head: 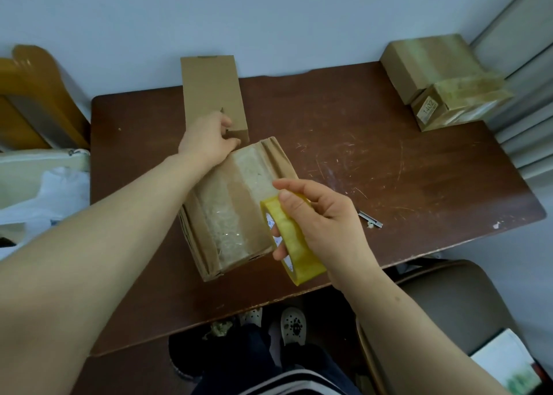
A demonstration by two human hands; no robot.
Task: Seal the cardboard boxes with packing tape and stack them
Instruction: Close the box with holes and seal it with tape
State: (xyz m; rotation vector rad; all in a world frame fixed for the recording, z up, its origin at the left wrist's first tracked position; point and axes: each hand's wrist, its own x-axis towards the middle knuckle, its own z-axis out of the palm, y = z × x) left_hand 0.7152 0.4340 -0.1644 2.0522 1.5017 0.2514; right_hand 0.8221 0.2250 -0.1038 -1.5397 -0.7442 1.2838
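Note:
A taped cardboard box (236,215) lies in the middle of the brown table (389,170), with strips of clear tape along its top. My left hand (206,140) rests on its far end and touches the near corner of a plain cardboard box (212,95) lying behind it. My right hand (323,218) holds a yellow roll of packing tape (290,239) just over the taped box's right near edge. Two taped boxes (443,80) are stacked at the table's far right corner.
A small metal blade or cutter (371,218) lies on the table right of my right hand. A wooden chair (33,95) and a white plastic bag (39,200) are at the left. Another chair (449,299) with a booklet stands at the lower right.

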